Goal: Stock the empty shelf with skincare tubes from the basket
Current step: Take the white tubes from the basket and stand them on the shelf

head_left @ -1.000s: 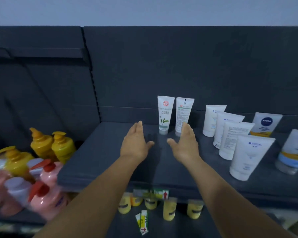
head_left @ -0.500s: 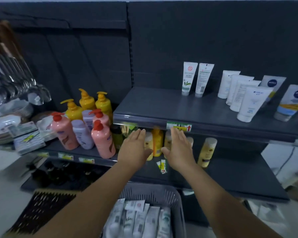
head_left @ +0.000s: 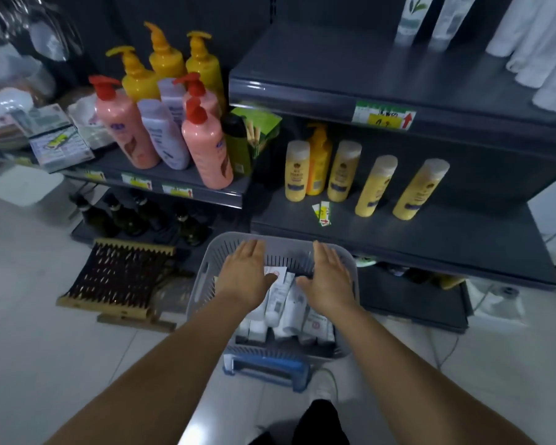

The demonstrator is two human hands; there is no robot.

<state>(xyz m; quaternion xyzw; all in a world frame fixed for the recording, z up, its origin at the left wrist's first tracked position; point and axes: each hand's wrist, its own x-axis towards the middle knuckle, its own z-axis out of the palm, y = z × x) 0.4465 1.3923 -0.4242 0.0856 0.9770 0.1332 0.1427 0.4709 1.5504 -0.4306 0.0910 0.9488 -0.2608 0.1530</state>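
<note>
A grey slotted basket [head_left: 203, 277] stands on the floor in front of the shelving, holding several white skincare tubes [head_left: 281, 303]. My left hand [head_left: 246, 277] and my right hand [head_left: 329, 279] hover flat over the basket, fingers straight, holding nothing. The dark upper shelf [head_left: 334, 72] at the top right carries two slim white tubes [head_left: 411, 17] at the back and several wider white tubes [head_left: 533, 53] on the right. Its left part is bare.
Pump bottles [head_left: 161, 107] in orange, pink and lilac crowd the left shelf. Yellow bottles [head_left: 373, 184] stand on the lower shelf under the price tag [head_left: 382, 117]. A wooden rack [head_left: 119, 277] lies on the floor to the left. My foot [head_left: 321, 422] shows below the basket.
My view has dropped from the upper shelf to the floor basket. Both hands came down from the shelf and now hover over the tubes in the basket.
</note>
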